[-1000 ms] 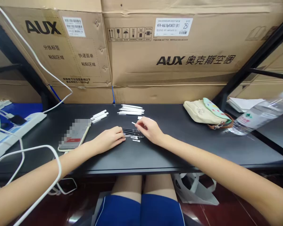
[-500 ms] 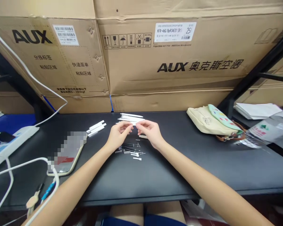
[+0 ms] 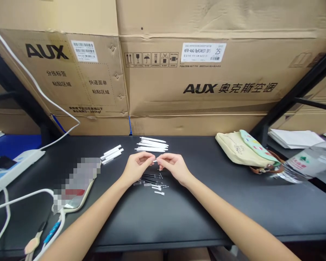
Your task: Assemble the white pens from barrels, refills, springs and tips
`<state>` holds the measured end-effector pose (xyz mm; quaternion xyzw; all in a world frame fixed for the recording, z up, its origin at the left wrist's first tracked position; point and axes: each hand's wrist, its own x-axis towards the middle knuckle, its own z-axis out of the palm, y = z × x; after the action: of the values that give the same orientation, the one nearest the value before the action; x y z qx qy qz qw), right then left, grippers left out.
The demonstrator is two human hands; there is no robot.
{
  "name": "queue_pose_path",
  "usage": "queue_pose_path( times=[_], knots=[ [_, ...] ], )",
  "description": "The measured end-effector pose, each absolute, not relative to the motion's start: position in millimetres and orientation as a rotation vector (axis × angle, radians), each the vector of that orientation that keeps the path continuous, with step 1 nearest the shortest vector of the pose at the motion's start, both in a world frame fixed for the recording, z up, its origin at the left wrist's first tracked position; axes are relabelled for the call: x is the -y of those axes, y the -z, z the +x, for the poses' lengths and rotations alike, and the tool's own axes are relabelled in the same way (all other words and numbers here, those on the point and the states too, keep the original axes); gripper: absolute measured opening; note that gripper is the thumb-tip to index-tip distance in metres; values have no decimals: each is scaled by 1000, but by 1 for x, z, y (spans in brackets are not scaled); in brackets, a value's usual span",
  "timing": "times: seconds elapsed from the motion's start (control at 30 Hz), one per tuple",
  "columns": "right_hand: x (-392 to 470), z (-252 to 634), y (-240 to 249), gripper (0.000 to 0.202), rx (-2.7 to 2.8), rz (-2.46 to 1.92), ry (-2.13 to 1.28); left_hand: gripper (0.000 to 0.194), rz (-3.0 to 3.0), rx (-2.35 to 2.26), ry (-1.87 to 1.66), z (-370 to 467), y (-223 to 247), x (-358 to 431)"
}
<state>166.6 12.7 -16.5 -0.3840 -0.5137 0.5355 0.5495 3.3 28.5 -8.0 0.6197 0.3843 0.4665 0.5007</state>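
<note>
Left fingers (image 3: pixel 149 160) moved to right fingers (image 3: pixel 163 158), both pinching small white piece (image 3: pixel 155 161) between tips

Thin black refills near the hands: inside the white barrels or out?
Out. The black refills lie bare on the desk, dark lengths exposed; the white barrels lie apart, near the phone.

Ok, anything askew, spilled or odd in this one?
The phone, left of the left hand, looks odd: much of it is pixelated, likely image masking rather than damage. The water bottle at right also appears slanted, though wide-angle distortion may explain that. I see no spill.
</note>
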Motion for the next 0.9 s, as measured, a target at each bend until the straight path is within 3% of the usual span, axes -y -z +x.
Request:
queue_pose_path(
  times=[0.9],
  knots=[
    [-11, 176, 13, 24, 1077, -852, -1371, 30, 1306, -873, -1128, 10, 6, -21]
  ],
)
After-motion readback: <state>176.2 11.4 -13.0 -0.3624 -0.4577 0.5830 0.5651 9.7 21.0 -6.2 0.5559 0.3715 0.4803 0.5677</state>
